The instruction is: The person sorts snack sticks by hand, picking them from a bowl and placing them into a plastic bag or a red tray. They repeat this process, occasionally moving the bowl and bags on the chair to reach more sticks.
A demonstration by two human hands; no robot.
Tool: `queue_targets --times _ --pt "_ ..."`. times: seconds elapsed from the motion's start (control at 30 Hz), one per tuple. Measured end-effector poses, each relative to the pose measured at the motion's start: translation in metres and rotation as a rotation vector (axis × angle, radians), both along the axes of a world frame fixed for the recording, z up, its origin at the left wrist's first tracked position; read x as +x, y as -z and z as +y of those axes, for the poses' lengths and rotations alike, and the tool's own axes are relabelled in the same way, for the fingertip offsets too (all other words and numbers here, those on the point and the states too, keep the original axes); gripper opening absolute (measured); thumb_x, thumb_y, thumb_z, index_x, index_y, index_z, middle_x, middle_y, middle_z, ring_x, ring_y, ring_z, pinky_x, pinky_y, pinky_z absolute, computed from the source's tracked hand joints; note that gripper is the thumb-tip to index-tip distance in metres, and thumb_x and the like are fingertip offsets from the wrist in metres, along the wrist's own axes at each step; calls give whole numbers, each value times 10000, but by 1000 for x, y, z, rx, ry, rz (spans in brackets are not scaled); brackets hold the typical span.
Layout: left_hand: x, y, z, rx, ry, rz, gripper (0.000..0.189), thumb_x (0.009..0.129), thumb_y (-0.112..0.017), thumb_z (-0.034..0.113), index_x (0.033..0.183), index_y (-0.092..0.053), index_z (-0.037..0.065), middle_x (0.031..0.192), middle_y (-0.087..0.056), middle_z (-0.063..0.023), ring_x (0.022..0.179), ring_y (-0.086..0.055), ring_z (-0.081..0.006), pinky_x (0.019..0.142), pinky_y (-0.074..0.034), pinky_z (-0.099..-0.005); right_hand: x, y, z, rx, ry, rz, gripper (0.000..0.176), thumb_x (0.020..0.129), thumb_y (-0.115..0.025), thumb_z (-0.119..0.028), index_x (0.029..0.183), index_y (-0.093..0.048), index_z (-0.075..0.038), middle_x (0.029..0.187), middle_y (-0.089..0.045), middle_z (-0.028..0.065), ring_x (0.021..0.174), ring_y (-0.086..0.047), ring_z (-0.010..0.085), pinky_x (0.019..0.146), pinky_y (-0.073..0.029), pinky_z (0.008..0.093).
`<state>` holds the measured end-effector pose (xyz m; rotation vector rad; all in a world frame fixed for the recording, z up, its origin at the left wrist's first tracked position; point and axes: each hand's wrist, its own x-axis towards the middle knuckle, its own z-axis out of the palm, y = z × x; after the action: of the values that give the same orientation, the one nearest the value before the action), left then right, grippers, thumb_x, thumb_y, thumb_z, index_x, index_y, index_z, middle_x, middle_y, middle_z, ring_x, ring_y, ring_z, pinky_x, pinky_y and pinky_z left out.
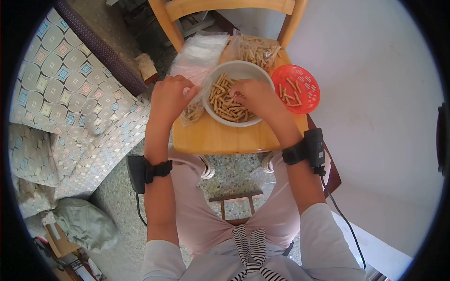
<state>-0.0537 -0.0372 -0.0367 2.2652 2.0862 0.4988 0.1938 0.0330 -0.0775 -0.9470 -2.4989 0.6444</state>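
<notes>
A white bowl [243, 70] full of tan snack sticks [224, 100] sits on the seat of a wooden chair [220, 138]. My right hand [255, 96] reaches into the bowl, fingers closed over some sticks. My left hand [171, 96] holds a small clear plastic bag [193, 111] with a few sticks in it, just left of the bowl's rim. Both wrists carry black strapped devices.
A red perforated basket [304, 82] with a few sticks stands right of the bowl. A stack of clear bags [199, 54] and a filled bag of sticks [258, 50] lie behind it. A patterned sofa [70, 93] is on the left, a white wall on the right.
</notes>
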Motion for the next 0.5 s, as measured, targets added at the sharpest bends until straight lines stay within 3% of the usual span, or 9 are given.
queue_targets --times 0.1,0.2,0.27,0.3,0.37,0.5 --pt "2 -1 2 174 -58 -54 248 853 -722 327 896 -769 87 952 -727 -70 894 -682 -282 776 -529 -405 2 -14 1 130 27 11 106 851 -707 -143 940 -705 -86 928 -720 102 894 -686 313 785 -545 415" --pt "12 -11 -3 86 -15 -173 319 865 -721 377 974 -761 80 997 -726 -87 978 -676 -292 832 -530 -400 1 -23 -1 106 105 -33 118 870 -701 -171 964 -704 -100 965 -722 83 926 -682 295 886 -517 441" --pt "19 -17 -4 -35 -18 -133 354 855 -727 410 984 -762 83 1010 -725 -84 976 -680 -286 832 -533 -394 3 -23 -2 265 148 54 129 886 -698 -205 978 -703 -115 953 -720 61 944 -679 269 1036 -416 492" --pt "20 -18 -5 -157 -23 -94 389 846 -734 444 995 -763 85 1023 -724 -80 973 -684 -280 832 -536 -387 5 -21 1 263 147 53 129 886 -698 -205 978 -703 -115 953 -720 61 944 -679 269 1036 -416 492" --pt "20 -15 -4 -102 -35 -109 401 830 -748 453 1002 -765 91 1035 -723 -70 955 -688 -277 819 -540 -379 10 -17 7 269 189 62 123 898 -694 -231 964 -708 -129 923 -716 48 947 -679 251 1119 -287 556" --pt "18 -15 -4 60 -16 -60 362 814 -780 414 1006 -767 107 1052 -718 -43 892 -700 -265 795 -544 -361 13 -28 4 241 248 15 113 906 -687 -236 955 -712 -138 918 -716 48 940 -680 251 1147 -239 578"
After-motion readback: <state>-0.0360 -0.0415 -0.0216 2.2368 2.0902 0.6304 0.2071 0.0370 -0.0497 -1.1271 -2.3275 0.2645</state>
